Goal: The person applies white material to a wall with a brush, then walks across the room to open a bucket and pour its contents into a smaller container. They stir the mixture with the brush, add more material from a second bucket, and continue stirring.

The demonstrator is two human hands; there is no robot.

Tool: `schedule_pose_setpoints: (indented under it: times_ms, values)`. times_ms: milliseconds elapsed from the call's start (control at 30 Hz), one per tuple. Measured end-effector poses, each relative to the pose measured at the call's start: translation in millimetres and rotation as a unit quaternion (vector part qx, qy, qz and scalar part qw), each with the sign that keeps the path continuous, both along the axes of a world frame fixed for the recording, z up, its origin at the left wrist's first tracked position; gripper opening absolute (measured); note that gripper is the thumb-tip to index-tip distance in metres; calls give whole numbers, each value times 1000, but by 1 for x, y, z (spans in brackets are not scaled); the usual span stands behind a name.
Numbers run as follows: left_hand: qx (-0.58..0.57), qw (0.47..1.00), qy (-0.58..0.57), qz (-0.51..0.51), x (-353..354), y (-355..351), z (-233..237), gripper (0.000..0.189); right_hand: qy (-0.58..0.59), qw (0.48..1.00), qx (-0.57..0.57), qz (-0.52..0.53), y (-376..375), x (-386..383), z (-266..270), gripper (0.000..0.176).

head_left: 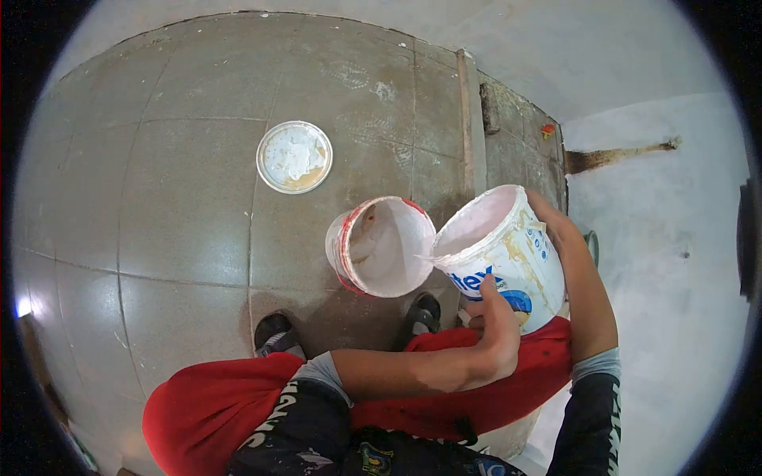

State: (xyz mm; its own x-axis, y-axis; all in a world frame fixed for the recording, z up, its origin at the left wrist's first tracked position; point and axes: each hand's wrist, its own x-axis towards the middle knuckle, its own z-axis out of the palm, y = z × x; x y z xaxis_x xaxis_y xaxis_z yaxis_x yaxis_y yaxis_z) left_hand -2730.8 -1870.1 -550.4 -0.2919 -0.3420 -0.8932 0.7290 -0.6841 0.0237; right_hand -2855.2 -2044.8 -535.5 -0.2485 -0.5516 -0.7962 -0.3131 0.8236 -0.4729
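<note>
A white bucket (544, 278) with blue lettering is tilted to the left, its rim over the edge of a second bucket. My left hand (496, 313) presses against its near side, thumb on the lettering and fingers partly hidden beneath. Around its far right side is my right hand (548, 213), its fingertips hidden behind the bucket. The second bucket (335, 247), with a red band, stands on the floor, its open mouth showing whitish material inside. A thin whitish trickle shows where the two rims meet.
A round lid (294, 157) smeared with white and tan lies on the tiled floor (182, 198). A raised ledge (471, 127) runs beside a recessed strip. A small orange object (548, 130) lies near the stained wall (659, 206). My feet are below the buckets.
</note>
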Motion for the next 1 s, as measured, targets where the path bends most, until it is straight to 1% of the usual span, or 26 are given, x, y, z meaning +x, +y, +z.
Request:
schedule_pose_setpoints:
  times_ms: [33,67,133,167,200,233,267,333,367,433,467,533,567,633,700,767,833,867,933,967,1000]
  values:
    - [-18,999,41,28,-8,2,-9,50,6,1000,1,-10,1,5,5,41]
    - [-18,999,41,30,3,-4,-1,50,11,1000,2,-20,1,9,8,40]
    - [15,991,119,62,32,-18,24,50,-1,1000,6,-11,-3,-6,-2,41]
    - [16,991,120,62,32,-19,25,50,-14,1000,7,-4,-3,-7,-2,43]
    - [25,994,98,39,32,-21,27,50,-13,1000,8,-4,-3,-7,-1,43]
    - [33,996,76,17,33,-23,28,51,-11,1000,18,16,-3,-7,0,43]
    - [35,996,75,16,35,-20,30,51,-10,999,28,36,-3,-7,2,43]
    - [-42,985,143,88,44,-17,36,51,-10,999,33,24,-1,-2,5,45]
    - [-41,985,143,89,42,-19,35,51,-10,999,36,13,-1,0,6,47]
    - [28,993,97,64,33,-21,32,50,-16,999,33,29,-3,-6,0,49]
    - [29,993,97,64,30,-19,31,50,-23,998,30,44,-3,-6,-1,50]
    - [12,994,89,58,27,-17,27,60,-19,999,29,40,-3,-4,2,50]
    - [12,994,89,58,26,-18,27,60,-14,999,29,37,-2,-3,3,51]
    - [46,993,91,57,26,-21,25,48,-21,999,33,33,-2,-5,0,51]
    - [38,994,87,54,23,-20,21,48,-27,998,38,30,-3,-5,0,52]
    - [29,995,83,49,23,-19,21,47,-11,997,26,66,-3,-3,0,52]
    - [12,990,117,83,27,-19,24,47,-5,998,28,62,-4,-3,-1,52]
    - [12,990,117,82,31,-22,28,47,2,998,31,59,-4,-1,-1,52]
    - [29,996,77,44,39,-25,35,47,10,998,22,65,-4,4,4,51]
    - [30,996,77,43,43,-24,38,47,19,997,12,71,-3,5,6,51]
    - [5,994,101,51,47,-24,40,53,20,997,13,70,-3,4,5,51]
